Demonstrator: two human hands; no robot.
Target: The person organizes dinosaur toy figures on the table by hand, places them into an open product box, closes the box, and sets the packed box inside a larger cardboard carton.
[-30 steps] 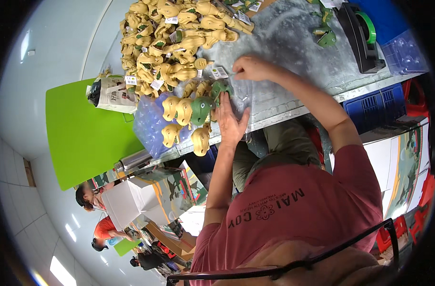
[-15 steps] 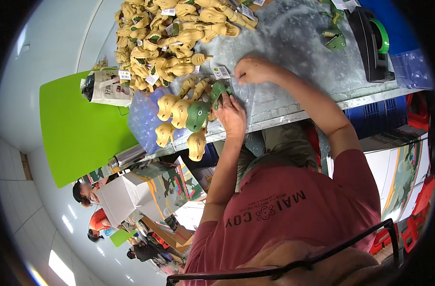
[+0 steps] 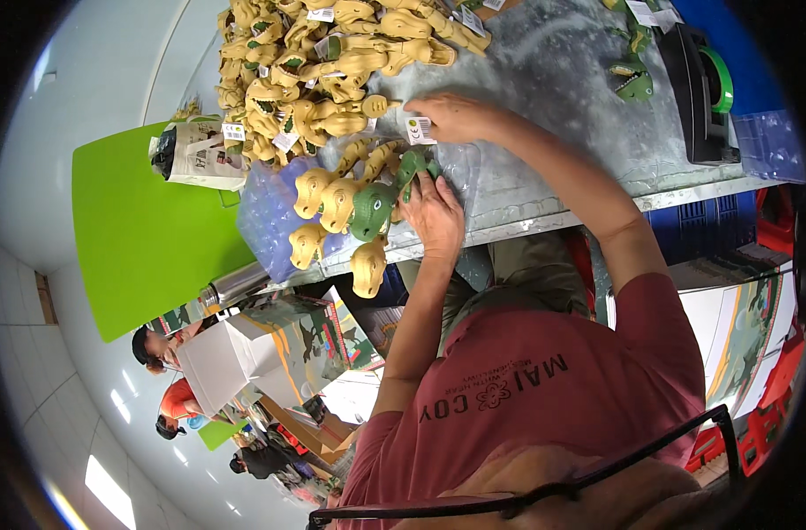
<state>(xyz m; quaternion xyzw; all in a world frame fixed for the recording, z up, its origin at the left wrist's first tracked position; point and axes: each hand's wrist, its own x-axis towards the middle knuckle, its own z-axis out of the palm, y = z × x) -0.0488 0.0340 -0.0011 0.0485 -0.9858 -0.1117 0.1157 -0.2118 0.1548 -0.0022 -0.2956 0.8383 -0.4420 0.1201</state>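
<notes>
A green toy dinosaur [image 3: 371, 212] lies beside several tan ones near the table's front edge, and my left hand [image 3: 434, 216] is closed on its body. Clear plastic film is around the group. Tan toy dinosaurs [image 3: 336, 208] with rounded heads flank the green one; one tan head [image 3: 367, 268] hangs over the edge. My right hand [image 3: 451, 117] reaches across the table with its index finger stretched out. Its fingertips are close to the end of a tan toy in the pile, and just above a white tag [image 3: 420, 131]. I see nothing held in it; its other fingers are partly hidden.
A large pile of tan toy dinosaurs [image 3: 332, 66] covers the table's far left. Another green toy dinosaur [image 3: 632, 81] and a black tape dispenser [image 3: 699, 97] with green tape are at right. A green board [image 3: 147, 238], a metal flask [image 3: 235, 287] and cartons [image 3: 283, 353] stand left.
My right hand has moved left and away from me, from beside the film to the tan pile, its index finger now extended. My left hand stays on the green toy dinosaur.
</notes>
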